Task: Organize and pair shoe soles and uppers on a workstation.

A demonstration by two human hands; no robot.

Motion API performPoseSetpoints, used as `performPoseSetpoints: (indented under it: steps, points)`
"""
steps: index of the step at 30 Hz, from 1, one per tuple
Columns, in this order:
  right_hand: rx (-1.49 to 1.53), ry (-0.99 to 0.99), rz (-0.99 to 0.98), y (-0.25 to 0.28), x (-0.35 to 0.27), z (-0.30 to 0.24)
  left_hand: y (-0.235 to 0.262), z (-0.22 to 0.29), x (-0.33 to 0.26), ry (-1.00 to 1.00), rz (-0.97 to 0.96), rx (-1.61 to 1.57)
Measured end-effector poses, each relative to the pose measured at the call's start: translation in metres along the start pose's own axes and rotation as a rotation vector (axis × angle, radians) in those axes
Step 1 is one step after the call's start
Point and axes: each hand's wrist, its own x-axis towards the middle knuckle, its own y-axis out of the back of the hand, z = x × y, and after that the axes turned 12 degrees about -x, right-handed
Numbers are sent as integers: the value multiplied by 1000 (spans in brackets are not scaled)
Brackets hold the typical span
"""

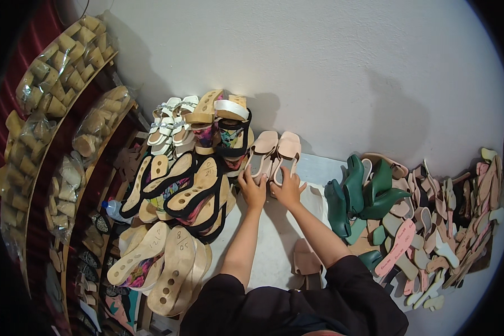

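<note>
Both my arms reach forward to a pair of pale pink slide sandals standing side by side by the wall, toes pointing away from me. My left hand is closed at the heel end of the left sandal. At the heel of the right sandal, my right hand has its fingers and thumb around the edge. Some fingertips are hidden behind the soles. Another pink slide sandal lies closer to my body, partly covered by my right sleeve.
White sandals and wooden-soled platform shoes are piled on my left. Green shoes and many loose soles lie on my right. Curved shelves with bagged heels stand at far left, beside a plastic bottle.
</note>
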Motion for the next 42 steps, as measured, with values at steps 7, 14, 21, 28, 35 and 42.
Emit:
performPoseSetpoints:
  steps: [7, 14, 21, 28, 35, 42]
  points:
    - [217, 160, 187, 30, -44, 39, 28, 31, -69, -14, -164, 30]
    - [214, 65, 215, 74, -145, 137, 76, 53, -162, 43, -459, 85]
    - [434, -68, 168, 80, -283, 198, 101, 77, -224, 50, -728, 125]
    - [675, -206, 183, 74, -369, 194, 92, 107, -249, 7, -1015, 172]
    - [918, -321, 218, 107, -382, 216, 90, 126, -265, -64, -1131, 102]
    - [1160, -325, 220, 153, -394, 278, 94, 143, -293, -115, -1148, 29]
